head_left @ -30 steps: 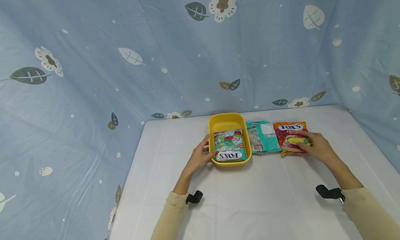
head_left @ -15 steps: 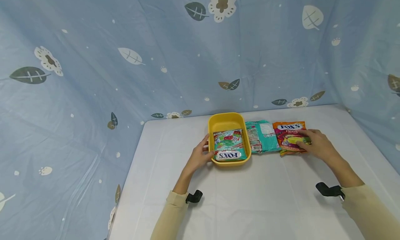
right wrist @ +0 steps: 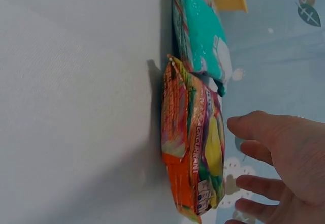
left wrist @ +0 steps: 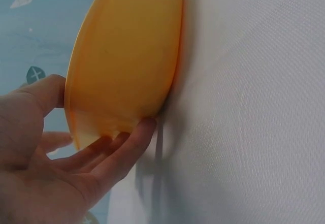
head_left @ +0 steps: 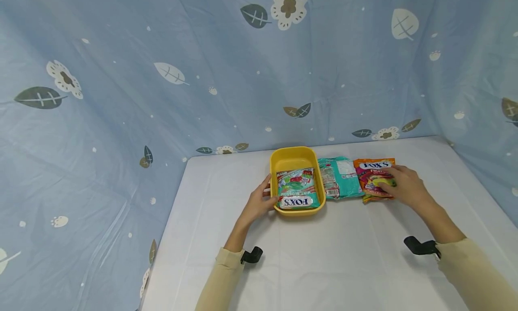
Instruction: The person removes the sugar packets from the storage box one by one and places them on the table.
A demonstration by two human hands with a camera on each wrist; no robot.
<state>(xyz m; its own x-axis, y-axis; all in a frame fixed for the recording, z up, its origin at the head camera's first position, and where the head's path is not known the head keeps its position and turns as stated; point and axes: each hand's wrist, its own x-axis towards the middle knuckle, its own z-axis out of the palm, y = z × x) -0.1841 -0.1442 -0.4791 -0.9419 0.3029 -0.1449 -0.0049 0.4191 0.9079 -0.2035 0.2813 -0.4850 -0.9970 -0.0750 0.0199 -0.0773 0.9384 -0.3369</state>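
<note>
While left hand (head_left: 257, 205) grips yellow tub (head_left: 293, 158), long axis points toward curtain (head_left: 226, 46).

In the head view, the right hand (head_left: 406, 185) covers part of the orange Fox's candy bag (head_left: 367, 178) beneath it, lettering included. Left of that hand, the teal candy bag's (head_left: 346, 180) fine print is illegible. Beside the left hand (head_left: 259, 204), the yellow tub's (head_left: 297, 213) interior is hidden from the left wrist view, its top cropped.
</note>
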